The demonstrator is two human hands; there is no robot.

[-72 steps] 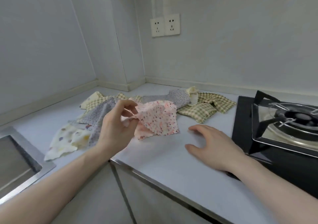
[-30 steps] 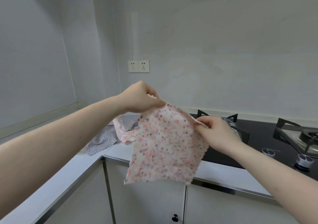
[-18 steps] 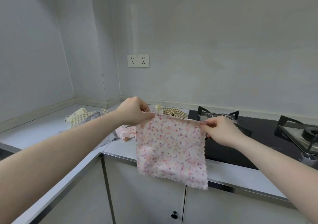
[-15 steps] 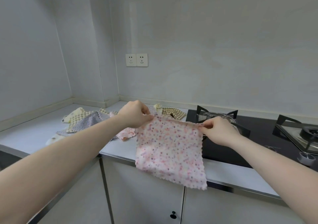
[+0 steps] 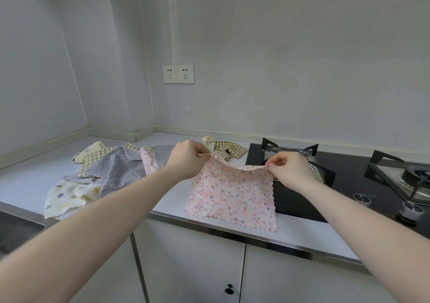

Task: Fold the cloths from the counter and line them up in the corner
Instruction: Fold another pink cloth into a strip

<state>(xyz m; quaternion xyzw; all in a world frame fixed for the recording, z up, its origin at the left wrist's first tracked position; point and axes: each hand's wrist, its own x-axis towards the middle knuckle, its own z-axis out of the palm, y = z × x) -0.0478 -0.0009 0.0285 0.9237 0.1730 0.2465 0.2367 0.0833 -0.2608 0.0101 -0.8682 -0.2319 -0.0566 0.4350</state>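
My left hand (image 5: 188, 160) pinches the far left corner of the pink dotted cloth (image 5: 230, 193), my right hand (image 5: 290, 170) pinches the far right corner, both arms stretched out level ahead of me. The top edge sags a little between them, running left to right. The cloth drapes down toward me, its near edge resting on the counter (image 5: 169, 198) by the front lip, right side over the stove (image 5: 344, 186). The fold, I reckon, goes far edge to near edge. The unfolded pile (image 5: 104, 174) lies left, toward the corner.
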